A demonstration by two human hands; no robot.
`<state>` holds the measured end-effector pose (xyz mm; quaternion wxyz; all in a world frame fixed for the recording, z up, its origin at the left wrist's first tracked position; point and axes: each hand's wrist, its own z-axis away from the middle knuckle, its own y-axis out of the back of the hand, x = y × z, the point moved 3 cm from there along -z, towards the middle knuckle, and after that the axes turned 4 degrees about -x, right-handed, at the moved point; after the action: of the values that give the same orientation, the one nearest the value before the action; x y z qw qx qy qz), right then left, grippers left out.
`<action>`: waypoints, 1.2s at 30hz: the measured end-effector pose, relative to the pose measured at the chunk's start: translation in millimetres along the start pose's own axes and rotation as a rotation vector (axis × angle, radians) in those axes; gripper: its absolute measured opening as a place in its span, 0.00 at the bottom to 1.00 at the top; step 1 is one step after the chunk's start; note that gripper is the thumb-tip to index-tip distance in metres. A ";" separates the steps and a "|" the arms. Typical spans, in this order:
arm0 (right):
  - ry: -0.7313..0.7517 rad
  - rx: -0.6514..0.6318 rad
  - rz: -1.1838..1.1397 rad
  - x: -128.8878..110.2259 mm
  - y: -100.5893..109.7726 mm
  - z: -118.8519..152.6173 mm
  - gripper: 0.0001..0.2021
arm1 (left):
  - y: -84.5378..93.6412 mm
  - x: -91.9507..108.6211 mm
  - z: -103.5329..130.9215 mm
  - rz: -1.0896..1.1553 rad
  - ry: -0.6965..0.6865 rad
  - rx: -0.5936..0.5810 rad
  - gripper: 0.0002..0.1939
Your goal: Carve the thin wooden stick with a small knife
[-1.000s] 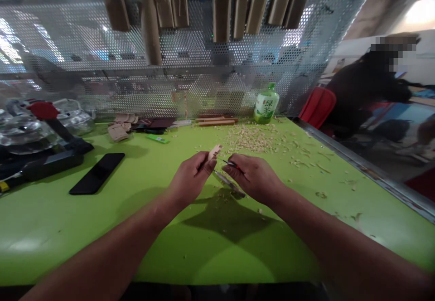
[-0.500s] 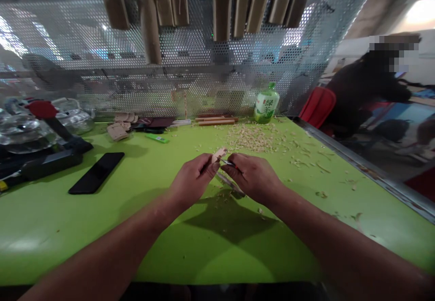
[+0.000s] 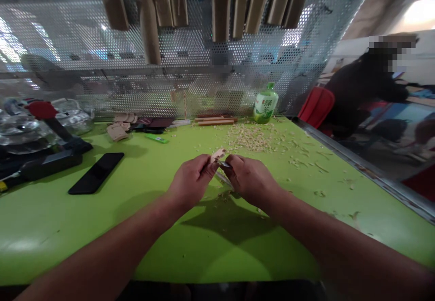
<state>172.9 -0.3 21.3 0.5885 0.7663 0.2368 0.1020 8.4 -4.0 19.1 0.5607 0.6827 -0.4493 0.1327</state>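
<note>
Over the middle of the green table (image 3: 163, 246), my left hand (image 3: 192, 178) is closed on a small pale wooden piece (image 3: 218, 155). My right hand (image 3: 251, 178) is wrapped round a small knife (image 3: 224, 163), whose metal blade meets the piece near my left thumb. Most of the knife's handle is hidden in my fingers. A thin light strip (image 3: 224, 178) shows below and between the hands. Wood shavings (image 3: 251, 137) lie heaped just beyond my right hand.
On the left are a black phone (image 3: 97, 173), a dark clamp-like tool with a red knob (image 3: 42, 109) and glass teapots (image 3: 73, 115). Behind stand a green bottle (image 3: 265, 104), wooden sticks (image 3: 215, 121) and a perforated screen (image 3: 190, 56). A person (image 3: 360, 83) sits at right.
My right hand has turned slightly, and the knife blade now lies flatter against the wooden piece. My left hand has shifted a little to the left with the piece.
</note>
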 end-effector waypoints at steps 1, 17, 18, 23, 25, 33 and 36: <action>-0.005 0.004 0.010 -1.0 -0.8 0.0 0.11 | 0.5 0.8 0.8 -0.021 -0.009 0.005 0.20; -0.017 0.008 -0.025 4.1 -8.3 -1.6 0.11 | -3.6 9.7 6.4 0.283 0.164 -0.118 0.20; -0.022 -0.001 -0.031 4.6 -8.4 -2.0 0.11 | -3.3 9.5 6.5 0.264 0.162 -0.125 0.20; -0.060 -0.051 -0.030 0.7 -9.0 -2.1 0.12 | 1.2 9.2 7.2 -0.159 0.042 -0.016 0.17; -0.086 -0.070 -0.029 -1.4 -9.1 -1.3 0.13 | 2.2 9.1 7.4 -0.247 0.037 0.005 0.16; -0.036 0.003 -0.066 1.1 -6.8 0.3 0.11 | 0.4 12.0 6.5 0.269 0.172 -0.189 0.20; -0.035 0.013 -0.064 1.6 -8.6 0.0 0.11 | 1.7 11.4 6.5 0.163 0.137 -0.144 0.19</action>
<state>172.2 2.2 13.0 0.5905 0.7638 0.2517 0.0681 11.5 -15.0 25.7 0.6250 0.5912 -0.4723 0.1917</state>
